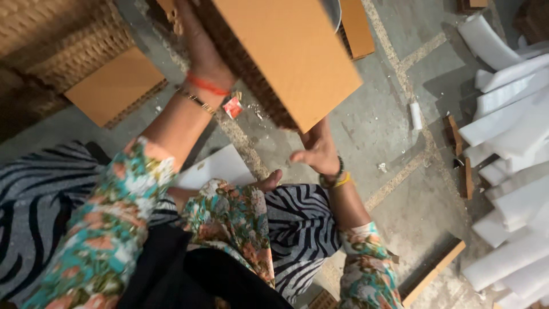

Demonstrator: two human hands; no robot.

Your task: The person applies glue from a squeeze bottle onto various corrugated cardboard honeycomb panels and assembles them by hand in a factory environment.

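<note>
A thick orange board with a dark honeycomb-like edge hangs above the concrete floor at the top centre. My left hand grips its left side from behind, with a red thread and a thin bracelet on the wrist. Under the board's lower corner, my right hand props it up with the fingers curled against it; bangles circle that wrist. Both arms wear floral sleeves. My knees in zebra-striped cloth fill the bottom of the view.
A second orange board lies at the left beside woven stacks. White foam strips pile up along the right edge. A white sheet lies near my knee, a small red wrapper on the floor.
</note>
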